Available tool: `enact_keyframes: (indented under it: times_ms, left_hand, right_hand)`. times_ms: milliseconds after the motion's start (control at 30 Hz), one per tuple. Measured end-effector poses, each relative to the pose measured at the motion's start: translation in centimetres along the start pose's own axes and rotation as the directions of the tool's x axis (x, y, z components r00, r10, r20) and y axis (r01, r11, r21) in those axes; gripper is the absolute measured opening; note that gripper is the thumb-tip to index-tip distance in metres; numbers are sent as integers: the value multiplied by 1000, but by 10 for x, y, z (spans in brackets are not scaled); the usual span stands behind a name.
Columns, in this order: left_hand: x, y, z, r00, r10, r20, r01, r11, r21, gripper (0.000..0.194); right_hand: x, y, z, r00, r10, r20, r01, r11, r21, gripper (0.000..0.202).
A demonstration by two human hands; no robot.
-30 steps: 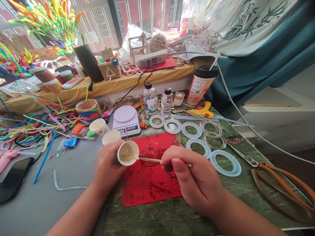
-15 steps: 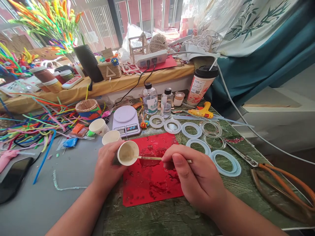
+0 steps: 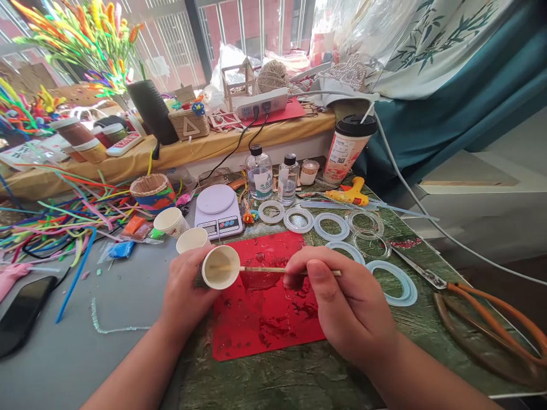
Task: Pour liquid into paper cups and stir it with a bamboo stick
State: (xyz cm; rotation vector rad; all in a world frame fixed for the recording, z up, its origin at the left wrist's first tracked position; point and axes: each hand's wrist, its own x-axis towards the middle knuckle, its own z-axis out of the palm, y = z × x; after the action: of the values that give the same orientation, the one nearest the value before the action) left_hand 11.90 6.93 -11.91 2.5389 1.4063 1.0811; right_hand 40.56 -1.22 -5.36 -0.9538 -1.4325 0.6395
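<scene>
White paper cup (image 3: 223,278) left of frame centre, round rim, mouth tipped toward camera, gripped in left hand (image 3: 183,279). Thin pale stick (image 3: 262,269) pinched by right hand (image 3: 342,302), nearly level, far end inside cup. Stick spanned gap between hands above red sheet (image 3: 243,324), which had glossy stains. Counter (image 3: 239,387) edge ran beyond scissors (image 3: 435,279), frame right. Ring (image 3: 344,245) above right hand partly hidden by it. Cup's outer wall mostly covered by left hand; stick's inner end blurred, contents hard to make out. Phone (image 3: 23,313) cut off at left border.
</scene>
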Motion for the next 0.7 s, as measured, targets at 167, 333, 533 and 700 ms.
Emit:
enact_keyframes:
  times_ms: [167,333,533,700]
  left_hand:
    - [-2,1,-3,999,-12,29,13,999,-29,53]
    - [-4,2,-4,996,5,85,6,992,-126,55]
    - [5,6,-11,993,-49,103,67,982,-175,53]
    - [28,18,-38,936,-280,213,334,895,-294,62]
  right_hand:
    - [-1,6,1,991,54,-121,-34,986,161,27]
    - [7,12,4,970,234,-67,-185,888,420,27]
    - [14,24,7,932,362,11,-313,791,525,41]
    - [18,29,7,935,335,-120,-260,874,410,34]
